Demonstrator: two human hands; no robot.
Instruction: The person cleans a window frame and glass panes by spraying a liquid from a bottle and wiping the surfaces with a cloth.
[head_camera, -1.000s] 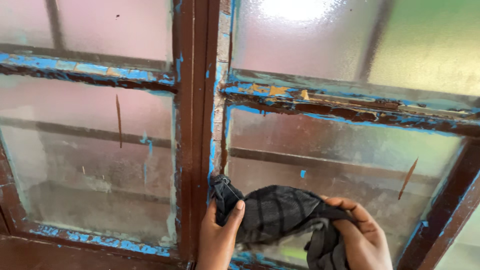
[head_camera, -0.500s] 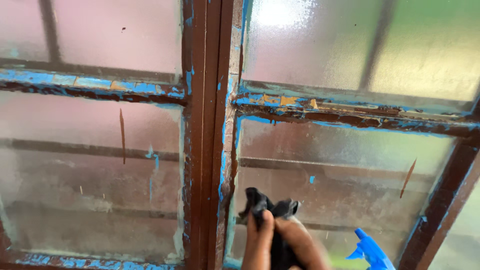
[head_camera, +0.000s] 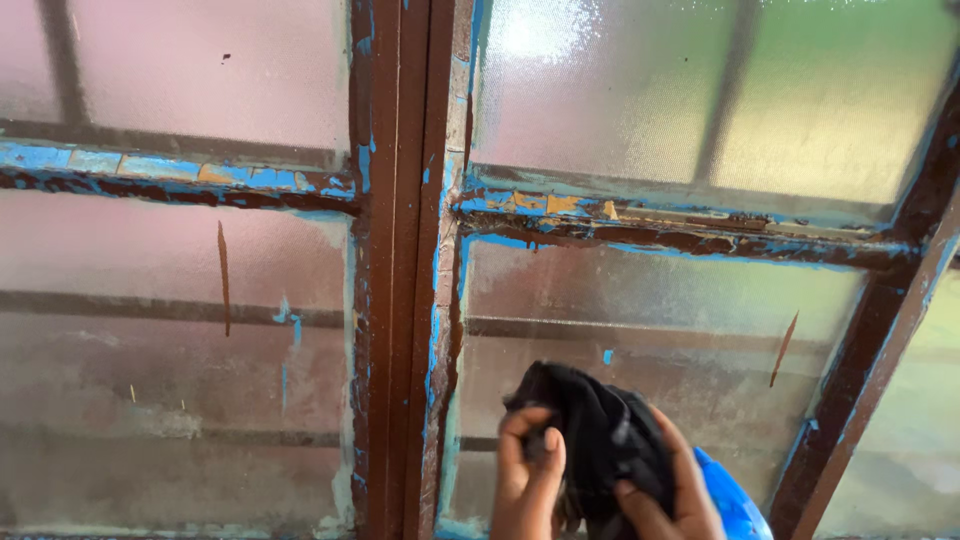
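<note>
Here, a bunched dark cloth (head_camera: 598, 440) sits low in the view, just right of the brown centre post (head_camera: 400, 270), in front of the lower right frosted pane (head_camera: 660, 300); the left hand (head_camera: 527, 480) has its grip closed on the cloth's left edge, thumb and fingers pinching the fabric; the right hand (head_camera: 665, 500) has its grip wrapped round the cloth's right side, fingers curled over it; a blue plastic object (head_camera: 735, 500), partly hidden, shows just behind the right hand; the window frame's crossbars (head_camera: 680, 235) show brown paint flaking over blue; the lower left pane (head_camera: 170, 370) is streaked.
</note>
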